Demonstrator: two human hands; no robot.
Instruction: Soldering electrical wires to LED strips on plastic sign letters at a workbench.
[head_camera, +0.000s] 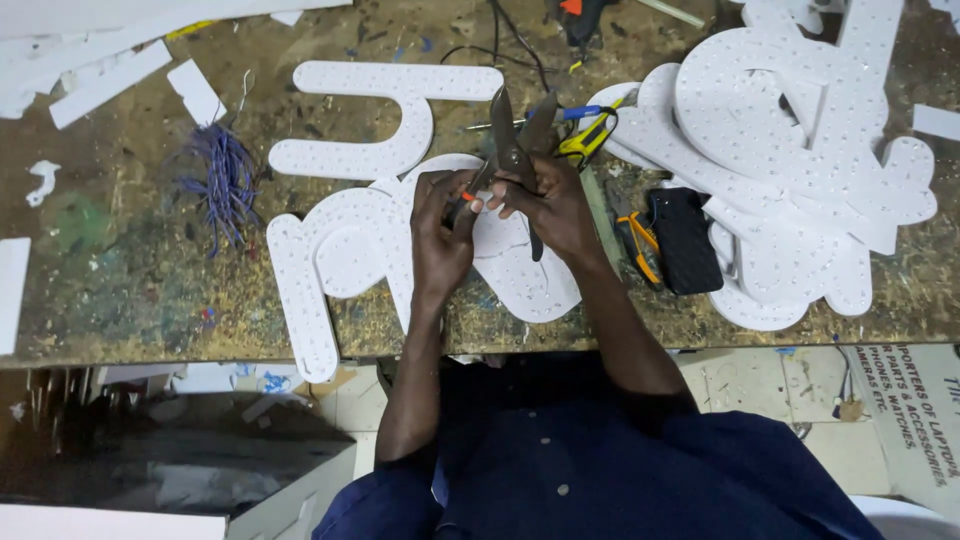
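Scuffed and paint-stained, the wooden workbench (120, 290) fills the far half of the view, littered with white offcuts. Both hands are up over its middle. The right hand (555, 205) is wrapped tight round the dark handles of a pair of metal snips (515, 140), blades pointing away from the person and spread apart. The left hand (440, 225) has its fingertips pressed together, pinching a small orange-tipped piece (466, 197) right at the snips' lower end; what exactly that piece is, I cannot tell. Under the hands lies a white perforated letter shape (345, 250), another one (385, 115) just beyond it. Far right, a whole stack of white perforated shapes (800, 120). A black phone (687, 240) rests at the stack's near edge, yellow-handled pliers (638, 245) beside it. Off left, a bundle of purple wires (225, 180).
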